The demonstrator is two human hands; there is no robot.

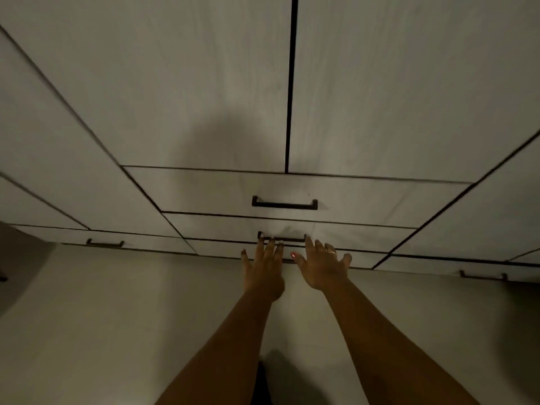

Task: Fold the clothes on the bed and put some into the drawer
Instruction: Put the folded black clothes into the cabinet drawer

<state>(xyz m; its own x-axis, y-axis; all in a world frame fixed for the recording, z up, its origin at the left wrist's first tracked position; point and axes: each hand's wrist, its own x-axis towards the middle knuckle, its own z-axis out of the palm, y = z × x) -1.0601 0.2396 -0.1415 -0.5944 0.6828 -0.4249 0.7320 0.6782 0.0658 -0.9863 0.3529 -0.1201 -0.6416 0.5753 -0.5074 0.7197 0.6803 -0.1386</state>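
Fingers (271, 247) splayed wide, L hand (264, 267) at drawer handle (289, 239), R hand (321, 267) beside — nothing gripped.

the wardrobe fronts (204, 83) are pale grey-white with a faint vertical wood grain, split by thin black seams. the drawer handles (284, 203) are black, as are the ones at 8 and 4 o'clock. the floor (117, 317) is plain off-white. the right hand (321, 267) has a pink thumbnail (293, 254) and a gold-toned ring (332, 251).
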